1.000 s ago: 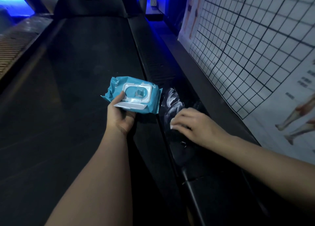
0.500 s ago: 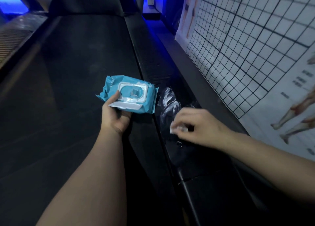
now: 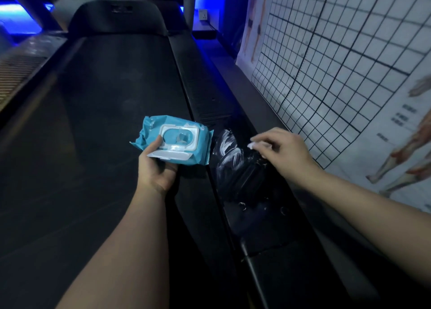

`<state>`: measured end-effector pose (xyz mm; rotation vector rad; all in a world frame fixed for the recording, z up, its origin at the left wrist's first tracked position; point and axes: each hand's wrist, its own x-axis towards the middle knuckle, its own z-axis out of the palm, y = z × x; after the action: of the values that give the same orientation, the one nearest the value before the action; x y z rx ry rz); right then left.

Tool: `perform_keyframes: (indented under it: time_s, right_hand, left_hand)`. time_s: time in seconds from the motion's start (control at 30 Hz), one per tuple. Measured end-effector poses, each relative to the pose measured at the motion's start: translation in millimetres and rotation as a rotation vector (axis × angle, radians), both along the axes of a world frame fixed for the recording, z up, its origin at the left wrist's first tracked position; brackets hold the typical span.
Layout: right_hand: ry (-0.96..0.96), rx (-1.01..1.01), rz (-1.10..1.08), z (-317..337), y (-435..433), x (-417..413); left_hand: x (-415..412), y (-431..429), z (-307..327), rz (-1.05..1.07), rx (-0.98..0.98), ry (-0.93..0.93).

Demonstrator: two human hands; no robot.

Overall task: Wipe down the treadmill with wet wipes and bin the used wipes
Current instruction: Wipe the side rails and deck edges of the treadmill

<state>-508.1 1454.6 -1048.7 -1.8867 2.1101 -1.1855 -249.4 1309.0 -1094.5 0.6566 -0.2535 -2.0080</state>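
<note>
Wipe (image 3: 253, 143) mostly hidden under right hand (image 3: 283, 151) (only a white corner shows), wall chart's (image 3: 349, 63) print too small

Teal crinkled plastic wipes pack (image 3: 173, 145) with white rectangular flip lid. Right of pack: white streaky smears (image 3: 227, 151) on black glossy side rail (image 3: 254, 192). Black matte belt (image 3: 93, 122) left. White wall chart (image 3: 345, 63), black grid lines. Blue glow behind.

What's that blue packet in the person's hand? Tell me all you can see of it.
The wet wipes pack is a soft, crinkled teal plastic pouch with a white plastic dispenser frame on top. Its flip lid hangs open toward the person, baring an oval opening. The left hand grips it from beneath, thumb on its near edge, holding it roughly flat above the dark treadmill belt.
</note>
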Motion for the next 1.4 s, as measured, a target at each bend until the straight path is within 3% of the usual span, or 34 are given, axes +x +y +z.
perform_keyframes:
  time_s: [0.17,0.3,0.43,0.47,0.57,0.67,0.83,0.93,0.97,1.03,1.17,1.23,1.4]
  right_hand:
    - [-0.595,0.004,-0.160,23,-14,-14]
    - [-0.222,0.121,-0.152,3,-10,-19]
    - [0.192,0.150,0.060,-7,-5,-15]
    - [0.217,0.135,0.083,-6,-4,-15]
    - [0.144,0.128,0.102,-4,4,-16]
    - [0.109,0.120,0.224,-2,10,-6]
    - [-0.311,0.245,0.296,-1,0,15]
    - [-0.489,0.110,0.214,6,-22,5]
    - [-0.468,0.069,0.143,8,-29,-2]
    - [-0.249,0.093,0.054,7,-40,-12]
    - [0.171,0.191,0.239,-4,-49,-4]
    - [0.212,0.213,0.336,-4,-47,2]
    - [0.091,0.321,0.429,4,-22,13]
  left_hand:
    - [4,-1,6,0.012,-0.001,0.017]
    - [13,-6,7,0.029,-0.018,0.044]
    - [28,-15,6,-0.041,-0.062,-0.010]
    - [29,-16,5,-0.076,-0.061,-0.044]
    - [28,-18,6,-0.168,-0.074,-0.125]
    - [25,-19,5,-0.128,-0.050,-0.119]
    - [26,-23,-1,0.029,-0.023,-0.007]
    - [22,-21,-3,0.046,-0.026,-0.017]
    - [21,-21,-3,0.049,-0.030,-0.022]
    - [22,-20,-3,0.056,-0.037,-0.026]
    - [23,-25,-6,0.073,-0.041,-0.008]
    - [22,-28,-7,0.061,-0.039,0.005]
    - [23,-32,-12,0.037,-0.046,0.014]
